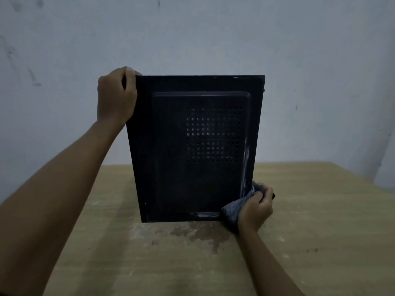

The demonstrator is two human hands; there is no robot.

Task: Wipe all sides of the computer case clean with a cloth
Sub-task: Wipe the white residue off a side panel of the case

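A black computer case stands upright on the wooden table, its side panel with a grid of vent holes facing me. My left hand grips the case's upper left corner, fingers curled over the top edge. At the lower right corner my right hand holds a bunched grey cloth against the panel's edge. Wet streaks shine along the panel's right side and bottom rim.
The light wooden table carries a dark stain just in front of the case. A pale, scuffed wall rises right behind the table.
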